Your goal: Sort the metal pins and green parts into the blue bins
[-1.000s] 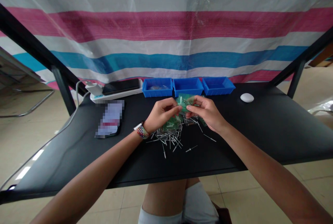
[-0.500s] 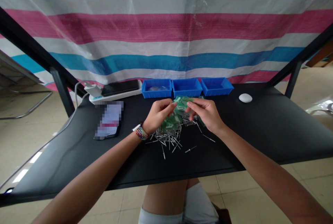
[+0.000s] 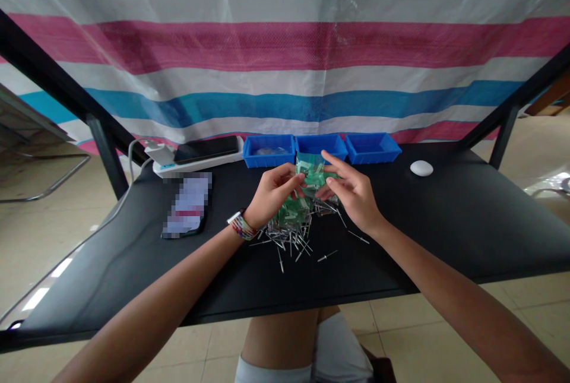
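Observation:
My left hand [image 3: 271,194] pinches a small green plastic piece [image 3: 313,174] held up over the black table [image 3: 401,240]. My right hand [image 3: 350,192] meets the same piece from the right, thumb and lower fingers on it while the forefinger sticks out. Below both hands lies a heap of more green pieces [image 3: 291,212]. Several thin metal pins [image 3: 291,240] are scattered around and in front of the heap. A beaded band is on my left wrist.
Three blue trays [image 3: 321,148] stand in a row behind my hands. A white power strip [image 3: 196,162] with a dark phone on it lies back left, a blurred card [image 3: 189,208] beside it. A white round object [image 3: 421,167] sits at right. A striped tarp hangs behind.
Both hands lifted the green piece slightly up and away from the heap. My right forefinger has stretched out from its earlier curled pinch.

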Motion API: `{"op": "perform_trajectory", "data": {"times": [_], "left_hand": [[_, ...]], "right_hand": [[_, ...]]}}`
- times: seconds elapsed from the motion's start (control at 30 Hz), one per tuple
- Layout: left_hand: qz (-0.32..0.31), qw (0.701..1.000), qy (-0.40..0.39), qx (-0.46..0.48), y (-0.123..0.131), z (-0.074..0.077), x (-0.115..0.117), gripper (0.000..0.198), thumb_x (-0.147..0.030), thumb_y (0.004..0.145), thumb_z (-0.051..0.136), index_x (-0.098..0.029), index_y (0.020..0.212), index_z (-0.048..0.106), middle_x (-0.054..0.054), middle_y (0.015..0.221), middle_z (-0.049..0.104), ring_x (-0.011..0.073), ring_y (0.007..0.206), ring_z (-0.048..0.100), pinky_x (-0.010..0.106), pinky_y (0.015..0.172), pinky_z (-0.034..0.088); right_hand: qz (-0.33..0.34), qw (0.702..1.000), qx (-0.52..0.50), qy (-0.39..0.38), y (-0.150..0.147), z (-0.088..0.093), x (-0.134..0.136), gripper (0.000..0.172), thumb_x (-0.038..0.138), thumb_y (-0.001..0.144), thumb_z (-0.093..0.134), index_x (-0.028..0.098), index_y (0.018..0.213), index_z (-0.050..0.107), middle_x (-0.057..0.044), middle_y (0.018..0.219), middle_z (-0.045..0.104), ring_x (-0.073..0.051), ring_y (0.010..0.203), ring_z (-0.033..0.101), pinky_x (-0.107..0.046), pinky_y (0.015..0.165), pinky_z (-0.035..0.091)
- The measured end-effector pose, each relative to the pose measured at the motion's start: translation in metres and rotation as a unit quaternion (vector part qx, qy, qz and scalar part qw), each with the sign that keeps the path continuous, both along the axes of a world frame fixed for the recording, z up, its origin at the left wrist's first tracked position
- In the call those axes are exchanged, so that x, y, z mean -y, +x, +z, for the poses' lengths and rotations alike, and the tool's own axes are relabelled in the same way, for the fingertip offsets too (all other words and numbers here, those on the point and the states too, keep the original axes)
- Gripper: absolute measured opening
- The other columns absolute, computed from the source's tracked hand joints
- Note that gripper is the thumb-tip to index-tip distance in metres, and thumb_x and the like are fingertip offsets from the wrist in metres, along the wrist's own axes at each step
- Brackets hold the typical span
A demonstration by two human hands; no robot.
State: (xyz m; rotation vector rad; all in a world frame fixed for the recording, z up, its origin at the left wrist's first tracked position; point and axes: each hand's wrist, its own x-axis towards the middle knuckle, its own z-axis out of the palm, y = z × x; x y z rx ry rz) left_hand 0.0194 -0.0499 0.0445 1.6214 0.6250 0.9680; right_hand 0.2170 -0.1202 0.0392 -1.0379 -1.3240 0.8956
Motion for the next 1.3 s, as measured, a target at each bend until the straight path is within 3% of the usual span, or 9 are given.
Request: {"op": "perform_trajectory", "data": {"times": [0.07, 0.3, 0.43, 0.57, 0.67, 0.9, 1.03, 1.13, 1.3], "left_hand": [[-0.003, 1.0, 0.011, -0.008, -0.001, -0.001, -0.001, 0.032, -0.045, 0.096, 0.072, -0.017, 0.082, 0.063, 0.001, 0.072, 0.071, 0.0132, 0.062, 0.065, 0.023, 0.059, 0.052], [-0.027, 0.997, 0.042, -0.053, -0.001, -0.005, 0.001, 0.027, -0.043, 0.098, 0.07, -0.017, 0.094, 0.067, 0.001, 0.078, 0.071, 0.0131, 0.066, 0.068, 0.023, 0.061, 0.052], [-0.006, 0.997, 0.052, -0.064, -0.001, -0.009, 0.001, 0.025, -0.037, 0.098, 0.066, -0.017, 0.113, 0.068, 0.003, 0.086, 0.072, 0.0136, 0.069, 0.071, 0.023, 0.061, 0.053], [-0.003, 0.995, 0.065, -0.079, -0.001, -0.011, 0.0, 0.016, -0.027, 0.096, 0.062, -0.016, 0.103, 0.07, 0.004, 0.086, 0.072, 0.0136, 0.07, 0.071, 0.023, 0.062, 0.053], [-0.004, 0.994, 0.07, -0.084, -0.001, -0.012, 0.001, 0.013, -0.025, 0.094, 0.061, -0.016, 0.1, 0.07, 0.004, 0.085, 0.071, 0.014, 0.07, 0.071, 0.023, 0.062, 0.053], [-0.006, 0.993, 0.08, -0.089, -0.001, -0.011, 0.001, 0.012, -0.023, 0.093, 0.06, -0.016, 0.098, 0.07, 0.003, 0.086, 0.07, 0.0146, 0.07, 0.071, 0.025, 0.063, 0.053], [-0.007, 0.992, 0.082, -0.09, 0.0, -0.011, 0.001, 0.012, -0.023, 0.094, 0.06, -0.016, 0.098, 0.07, 0.003, 0.086, 0.07, 0.0143, 0.069, 0.071, 0.024, 0.063, 0.052], [-0.009, 0.992, 0.083, -0.095, -0.001, -0.011, 0.001, 0.013, -0.023, 0.094, 0.06, -0.016, 0.098, 0.07, 0.003, 0.086, 0.07, 0.0141, 0.07, 0.071, 0.024, 0.064, 0.052], [-0.008, 0.991, 0.085, -0.1, -0.001, -0.011, 0.002, 0.013, -0.023, 0.094, 0.06, -0.017, 0.097, 0.071, 0.003, 0.086, 0.07, 0.0142, 0.07, 0.071, 0.024, 0.064, 0.053]], "right_hand": [[-0.001, 0.999, -0.04, -0.029, 0.0, 0.0, -0.002, 0.056, 0.035, 0.093, 0.074, 0.033, 0.148, 0.062, -0.005, 0.114, 0.074, -0.018, 0.068, 0.075, -0.037, 0.062, 0.066], [-0.002, 0.992, -0.089, -0.086, 0.005, -0.002, -0.015, 0.03, 0.042, 0.08, 0.086, 0.021, 0.09, 0.067, 0.002, 0.078, 0.069, -0.015, 0.056, 0.068, -0.029, 0.053, 0.061], [-0.113, 0.985, -0.125, -0.022, 0.03, 0.0, -0.032, 0.033, 0.04, 0.075, 0.088, 0.022, 0.089, 0.065, 0.004, 0.077, 0.067, -0.012, 0.053, 0.066, -0.027, 0.052, 0.06], [-0.253, 0.955, -0.151, 0.02, 0.07, -0.002, -0.052, 0.034, 0.039, 0.072, 0.086, 0.021, 0.093, 0.066, 0.004, 0.074, 0.067, -0.013, 0.053, 0.066, -0.026, 0.052, 0.06], [-0.286, 0.948, -0.138, 0.029, 0.094, -0.007, -0.064, 0.034, 0.038, 0.071, 0.085, 0.02, 0.093, 0.067, 0.004, 0.072, 0.067, -0.014, 0.053, 0.067, -0.028, 0.054, 0.061], [-0.345, 0.931, 0.118, 0.024, 0.126, -0.017, -0.071, 0.031, 0.043, 0.084, 0.072, 0.019, 0.102, 0.073, -0.007, 0.088, 0.076, -0.023, 0.062, 0.071, -0.039, 0.061, 0.062], [-0.421, 0.834, 0.353, 0.041, 0.146, -0.02, -0.066, 0.03, 0.032, 0.088, 0.065, 0.016, 0.108, 0.081, -0.015, 0.1, 0.075, -0.033, 0.1, 0.071, -0.051, 0.099, 0.055], [-0.437, 0.783, 0.441, 0.038, 0.156, -0.027, -0.066, 0.037, 0.031, 0.092, 0.061, 0.016, 0.12, 0.08, -0.021, 0.116, 0.07, -0.037, 0.121, 0.061, -0.057, 0.111, 0.044], [-0.38, 0.785, 0.49, 0.005, 0.154, -0.041, -0.071, 0.037, 0.03, 0.1, 0.05, 0.016, 0.109, 0.083, -0.024, 0.118, 0.068, -0.04, 0.136, 0.051, -0.058, 0.111, 0.04]]}}
